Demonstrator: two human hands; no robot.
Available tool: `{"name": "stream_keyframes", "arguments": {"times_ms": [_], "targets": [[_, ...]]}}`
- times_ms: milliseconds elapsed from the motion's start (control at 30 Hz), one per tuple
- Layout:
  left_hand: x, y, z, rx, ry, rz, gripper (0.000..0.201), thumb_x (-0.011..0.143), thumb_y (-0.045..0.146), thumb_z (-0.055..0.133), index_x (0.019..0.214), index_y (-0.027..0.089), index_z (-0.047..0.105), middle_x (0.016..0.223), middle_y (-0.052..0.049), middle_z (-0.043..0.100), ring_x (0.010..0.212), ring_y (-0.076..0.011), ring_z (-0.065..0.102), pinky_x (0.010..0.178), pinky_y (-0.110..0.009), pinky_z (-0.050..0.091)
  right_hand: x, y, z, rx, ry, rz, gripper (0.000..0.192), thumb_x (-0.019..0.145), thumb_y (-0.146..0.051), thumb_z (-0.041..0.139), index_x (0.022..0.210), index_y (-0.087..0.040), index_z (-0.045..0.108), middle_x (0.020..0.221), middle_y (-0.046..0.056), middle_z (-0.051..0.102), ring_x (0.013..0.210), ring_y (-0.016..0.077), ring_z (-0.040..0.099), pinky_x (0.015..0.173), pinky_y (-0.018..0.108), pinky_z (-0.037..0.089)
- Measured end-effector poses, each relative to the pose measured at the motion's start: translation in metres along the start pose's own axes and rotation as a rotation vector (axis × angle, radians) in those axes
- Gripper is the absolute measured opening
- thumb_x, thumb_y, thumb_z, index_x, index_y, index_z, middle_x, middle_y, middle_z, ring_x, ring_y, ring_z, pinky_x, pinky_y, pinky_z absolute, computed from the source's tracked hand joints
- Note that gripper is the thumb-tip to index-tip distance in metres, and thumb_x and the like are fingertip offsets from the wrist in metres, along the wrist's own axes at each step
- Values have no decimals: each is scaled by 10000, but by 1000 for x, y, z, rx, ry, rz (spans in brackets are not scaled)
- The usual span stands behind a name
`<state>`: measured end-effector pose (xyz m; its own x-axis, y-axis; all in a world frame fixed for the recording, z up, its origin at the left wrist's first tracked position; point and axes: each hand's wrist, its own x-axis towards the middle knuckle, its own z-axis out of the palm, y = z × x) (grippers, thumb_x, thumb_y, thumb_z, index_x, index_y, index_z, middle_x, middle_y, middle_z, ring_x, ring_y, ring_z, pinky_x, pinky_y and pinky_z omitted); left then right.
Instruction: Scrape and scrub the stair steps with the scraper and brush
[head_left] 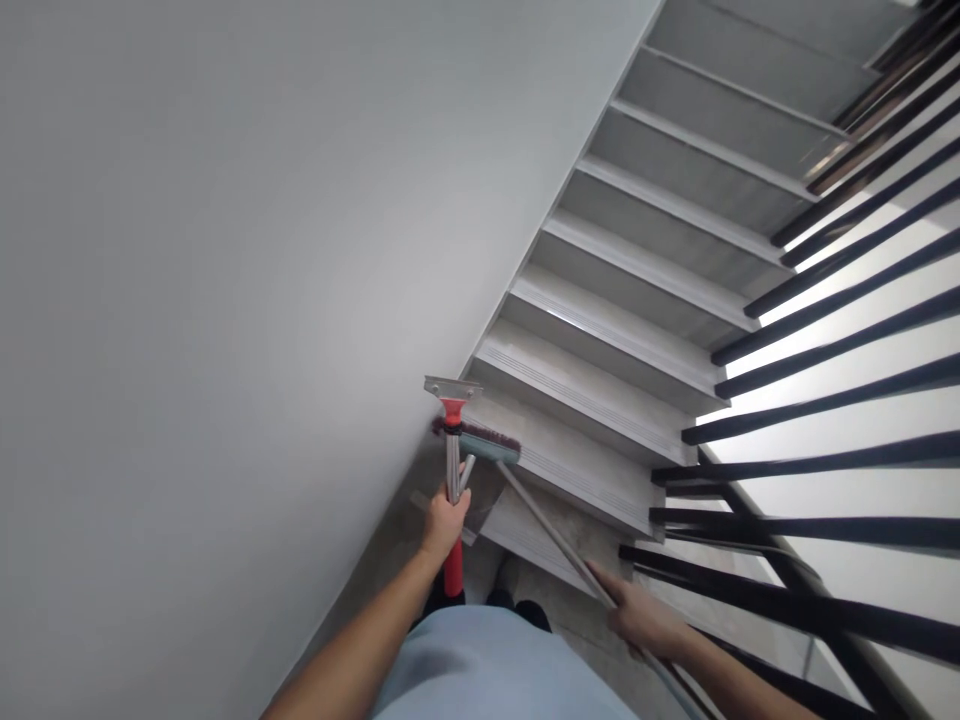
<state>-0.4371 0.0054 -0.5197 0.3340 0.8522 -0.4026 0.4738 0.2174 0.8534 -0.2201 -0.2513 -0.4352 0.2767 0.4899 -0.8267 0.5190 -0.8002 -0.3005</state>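
My left hand (pixel 445 522) is closed round a long-handled scraper (pixel 453 460), which has a wide metal blade at the top and red parts at its neck and lower end. A second thin metal rod (pixel 466 474) also runs into this hand; what it belongs to is unclear. My right hand (pixel 639 612) grips the pole of a broom (pixel 555 535). The broom's grey-green head with dark reddish bristles (pixel 491 444) is at the wall side of a lower step, partly behind the scraper.
Grey stairs (pixel 600 395) rise toward the upper right. A plain wall (pixel 225 300) borders them on the left, and dark railing bars (pixel 825 375) line the right. My feet (pixel 517 602) show on the floor below the steps, beyond my light blue top (pixel 502 665).
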Motion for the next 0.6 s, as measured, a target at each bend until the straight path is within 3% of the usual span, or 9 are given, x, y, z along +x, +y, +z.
{"name": "stream_keyframes", "arguments": {"times_ms": [133,200,267,367,500,600], "targets": [[1,-3,2,28,-2,-12,502,853,186,595,1355,176,570,1214,-119,708,1096,-244,670,941,-338,494,-42,76,-19,-82,118,164,900,624,-81,516,1507,-223,410,1105,88,740,808,239,733,722,285,545],[1,-3,2,35,5,-20,500,853,188,595,1353,183,573,1202,-117,714,1078,-241,677,923,-332,496,-46,107,-29,-157,168,196,864,627,-63,524,1476,-214,466,1048,87,758,935,270,726,803,297,539],[2,-4,1,40,18,-28,499,848,186,598,1346,186,580,1197,-118,715,1047,-236,685,906,-327,498,-35,121,-37,-220,180,195,825,660,-56,525,1468,-216,477,1026,80,767,1022,279,706,863,314,525],[5,-5,-5,47,48,-44,500,847,204,595,1346,193,582,1131,-117,738,978,-242,699,872,-341,507,7,100,-42,-356,111,130,810,700,-37,520,1494,-175,430,1135,120,737,1125,265,667,920,302,497],[13,-7,-17,52,113,-32,494,856,214,571,1349,195,573,1195,-100,715,1036,-227,681,921,-328,493,79,19,-28,-562,-7,0,804,746,-28,483,1530,-139,345,1231,221,667,1143,270,655,918,303,482],[16,-7,-20,62,125,-11,495,854,214,576,1349,201,571,1257,-84,690,1080,-212,666,953,-307,479,107,-26,-27,-588,-30,-68,838,777,-74,478,1568,-182,224,1210,212,675,1101,270,671,867,309,484]]}}
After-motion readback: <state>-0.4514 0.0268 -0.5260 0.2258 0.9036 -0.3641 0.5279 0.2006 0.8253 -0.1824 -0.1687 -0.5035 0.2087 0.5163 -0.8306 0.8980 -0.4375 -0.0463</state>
